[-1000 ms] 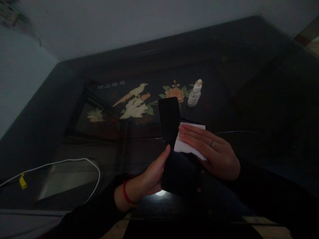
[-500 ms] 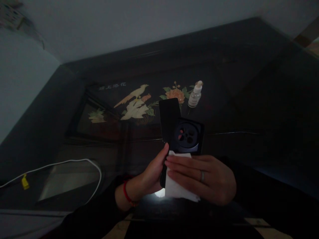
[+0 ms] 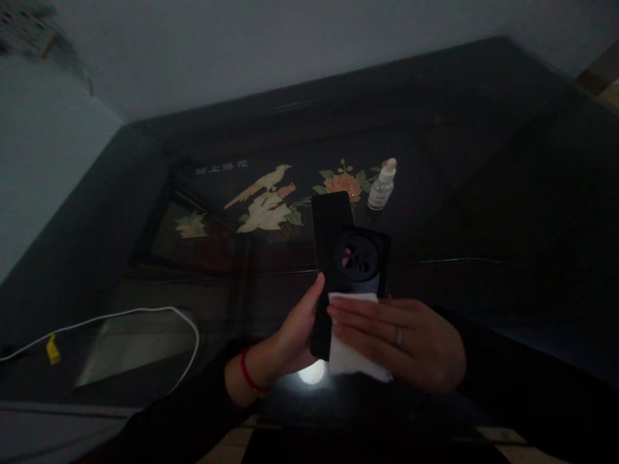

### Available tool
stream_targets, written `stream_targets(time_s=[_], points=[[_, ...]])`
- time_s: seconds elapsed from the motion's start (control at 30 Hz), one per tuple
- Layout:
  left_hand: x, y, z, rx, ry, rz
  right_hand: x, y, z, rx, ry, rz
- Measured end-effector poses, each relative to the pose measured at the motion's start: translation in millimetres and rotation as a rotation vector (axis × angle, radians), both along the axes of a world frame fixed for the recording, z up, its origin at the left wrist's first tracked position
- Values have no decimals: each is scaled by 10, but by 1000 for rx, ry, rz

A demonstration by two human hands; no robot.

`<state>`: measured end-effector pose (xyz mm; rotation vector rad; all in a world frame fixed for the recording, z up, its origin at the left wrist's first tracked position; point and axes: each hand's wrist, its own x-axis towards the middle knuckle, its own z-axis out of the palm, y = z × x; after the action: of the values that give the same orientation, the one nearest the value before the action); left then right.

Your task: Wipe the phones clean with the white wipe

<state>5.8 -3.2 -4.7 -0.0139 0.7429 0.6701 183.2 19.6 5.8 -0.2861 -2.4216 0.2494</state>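
Note:
A dark smartphone (image 3: 380, 254) with a big round camera module is tilted in my left hand (image 3: 297, 332). My left thumb lies along its left edge, and the other fingers are hidden behind it. Against the lower back of the phone, my right hand (image 3: 411, 341) presses a white tissue or cloth (image 3: 355, 354), fingers laid together over it. Just beyond the phone, partly covered by it, is a flat black rectangular thing (image 3: 331, 209); whether it is a second phone or a case I cannot tell.
A small clear dropper bottle (image 3: 381, 190) stands on the dark glossy table (image 3: 459, 129), beyond my hands. Bird and flower inlay decorates the tabletop. A white cable (image 3: 130, 312) with a yellow tag (image 3: 53, 350) curves at left. Light reflects below the phone.
My right hand and the white tissue or cloth have shifted slightly right across the phone. The phone's tilt has changed a little. The whole view has drifted slightly.

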Motion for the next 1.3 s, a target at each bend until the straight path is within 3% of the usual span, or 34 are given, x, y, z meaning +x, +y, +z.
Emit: stream_targets(time_s=[0.13, 0.3, 0.47, 0.7, 0.87, 1.0, 1.17, 1.3], points=[[23, 18, 5, -122, -85, 64, -3, 18, 9, -28, 5, -49], [25, 42, 38, 68, -129, -65, -74, -79, 26, 6, 39, 62], [-7, 10, -13, -35, -186, -7, -25, -41, -7, -24, 21, -70], [14, 35, 23, 108, -158, -30, -61, -104, 14, -29, 38, 59], [-26, -7, -15, 118, -179, -25, 133, 132, -86, -120, 68, -84], [-30, -47, -14, 95, -157, -103, 184, 290, -74, -120, 35, -255], [-24, -41, -21, 47, -128, -32, 13, 73, 10, -24, 1, -45], [-26, 1, 9, 94, -133, -35, -78, -119, 22, 33, 36, 72]])
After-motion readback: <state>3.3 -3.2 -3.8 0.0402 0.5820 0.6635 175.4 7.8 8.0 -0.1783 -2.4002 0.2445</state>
